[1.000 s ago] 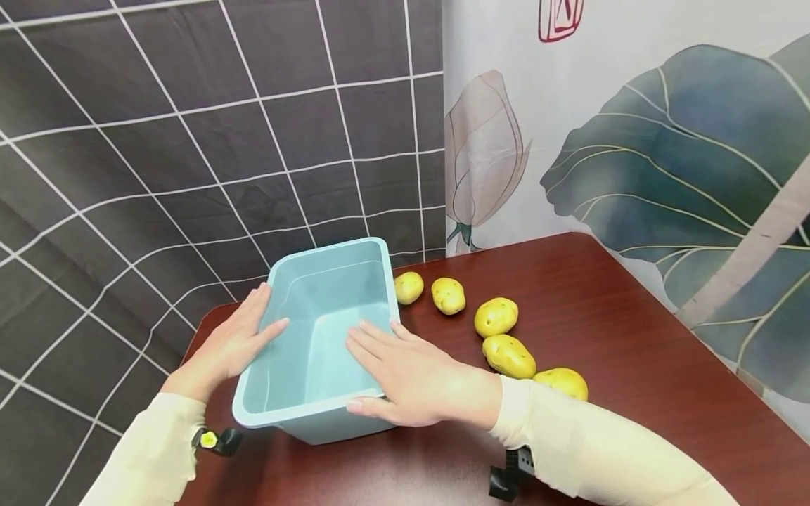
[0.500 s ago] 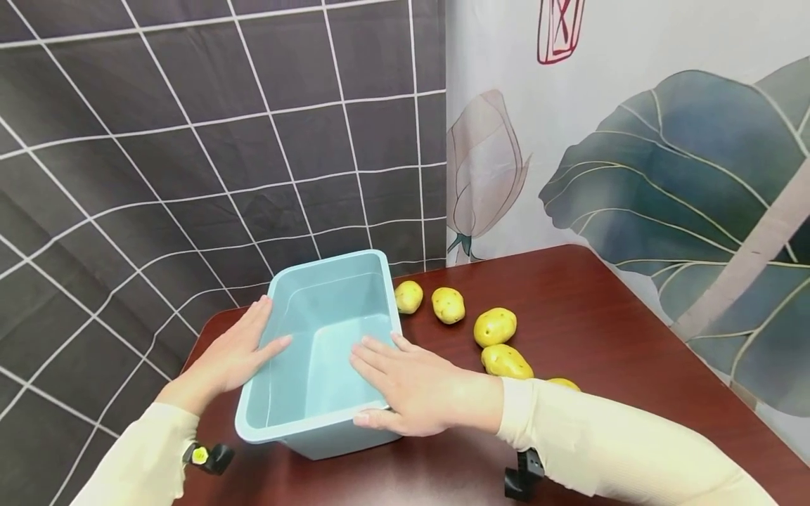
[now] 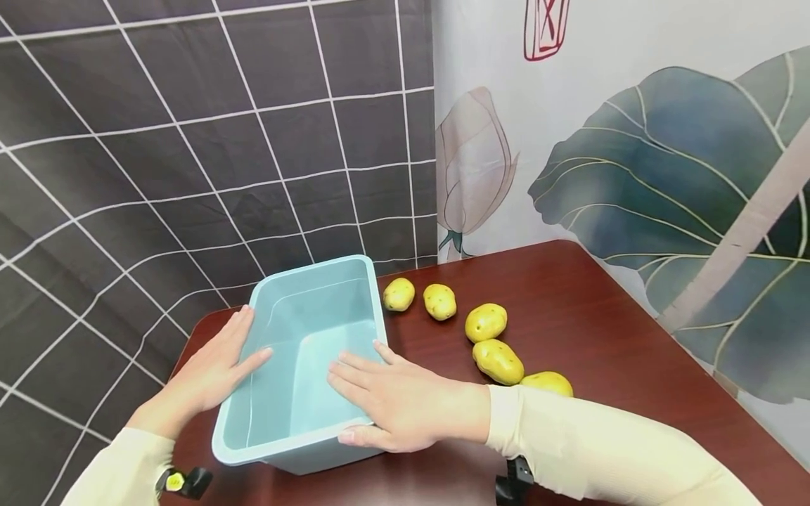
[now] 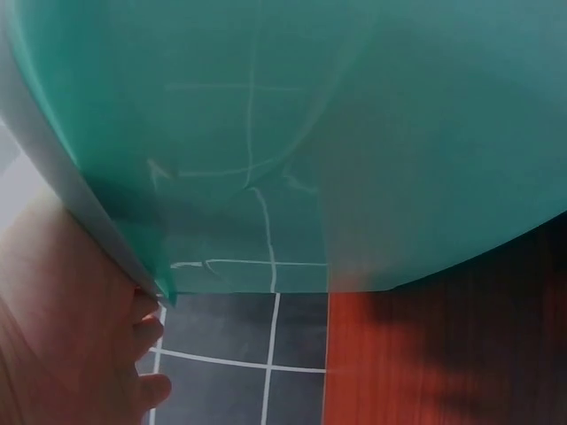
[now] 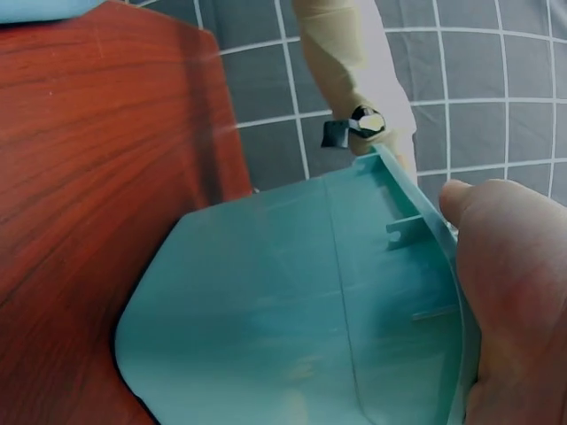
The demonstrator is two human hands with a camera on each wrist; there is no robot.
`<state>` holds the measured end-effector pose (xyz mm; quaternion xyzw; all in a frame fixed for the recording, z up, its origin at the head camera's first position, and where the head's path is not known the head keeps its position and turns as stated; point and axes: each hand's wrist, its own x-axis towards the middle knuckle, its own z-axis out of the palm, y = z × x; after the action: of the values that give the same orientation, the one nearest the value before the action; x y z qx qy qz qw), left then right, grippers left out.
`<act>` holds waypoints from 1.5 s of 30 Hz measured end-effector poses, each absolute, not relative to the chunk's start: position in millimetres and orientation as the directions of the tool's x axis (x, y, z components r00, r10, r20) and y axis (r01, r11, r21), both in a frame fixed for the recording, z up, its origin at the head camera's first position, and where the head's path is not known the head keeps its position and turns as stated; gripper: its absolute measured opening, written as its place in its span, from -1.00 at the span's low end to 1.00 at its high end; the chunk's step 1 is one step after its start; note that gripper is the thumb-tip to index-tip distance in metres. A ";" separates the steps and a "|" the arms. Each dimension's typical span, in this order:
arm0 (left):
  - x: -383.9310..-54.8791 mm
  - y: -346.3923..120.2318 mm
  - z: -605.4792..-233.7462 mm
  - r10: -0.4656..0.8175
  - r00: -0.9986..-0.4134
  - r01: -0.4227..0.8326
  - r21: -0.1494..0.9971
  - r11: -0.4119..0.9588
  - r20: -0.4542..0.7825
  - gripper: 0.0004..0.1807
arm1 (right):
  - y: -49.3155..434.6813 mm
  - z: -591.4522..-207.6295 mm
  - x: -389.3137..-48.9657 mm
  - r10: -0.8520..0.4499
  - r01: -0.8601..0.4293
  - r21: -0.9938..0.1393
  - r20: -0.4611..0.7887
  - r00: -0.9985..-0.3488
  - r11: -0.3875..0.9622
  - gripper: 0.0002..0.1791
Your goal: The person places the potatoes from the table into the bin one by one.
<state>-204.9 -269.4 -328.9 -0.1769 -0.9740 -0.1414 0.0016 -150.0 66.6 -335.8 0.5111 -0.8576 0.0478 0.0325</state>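
A light-blue plastic tub (image 3: pixel 300 439) stands on the table, its inside bare. My left hand (image 3: pixel 209 369) lies along the tub's left rim, fingers extended, with the thumb over the inner side. Across the right rim rests my right hand (image 3: pixel 395 404), straight fingers reaching over the inside and the thumb near the front corner. The left wrist view shows the left fingertips (image 4: pixel 151 388) beside the tub's wall. In the right wrist view, the right thumb (image 5: pixel 456 199) is by the rim. Several yellow potatoes lie right of the tub, the nearest potato (image 3: pixel 399 294) close to its rim.
The other potatoes, such as this potato (image 3: pixel 486 322) and a longer potato (image 3: pixel 498 361), trail toward the right sleeve (image 3: pixel 569 436), which partly covers the last potato (image 3: pixel 548 383). A dark gridded curtain (image 3: pixel 285 140) borders the brown table (image 3: pixel 582 309) at the left and back.
The tub has shifted slightly left and toward me relative to the potatoes, both hands staying on its rims. The head view has also moved a little. The potatoes keep their arrangement.
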 end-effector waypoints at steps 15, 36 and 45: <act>-202.0 -266.9 -329.7 0.343 -0.938 0.344 0.289 0.893 0.056 -0.02 | 78.1 -330.4 -162.5 -0.880 -0.873 -0.177 0.061 -0.470 0.454 -0.14; -208.5 -257.7 -308.5 0.367 -0.930 0.366 0.160 0.917 0.025 0.04 | 81.2 -328.0 -159.0 -0.894 -0.893 -0.174 0.102 -0.436 0.415 -0.20; -225.0 -252.4 -314.8 0.348 -0.937 0.345 0.170 0.923 0.014 0.03 | 110.9 -314.5 -173.2 -0.840 -0.840 -0.308 0.180 -0.512 0.446 -0.27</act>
<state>-225.0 -252.4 -314.8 -0.1766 -0.9806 -0.0850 -0.0082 -173.2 110.9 -314.5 0.4940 -0.8503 0.1816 0.0005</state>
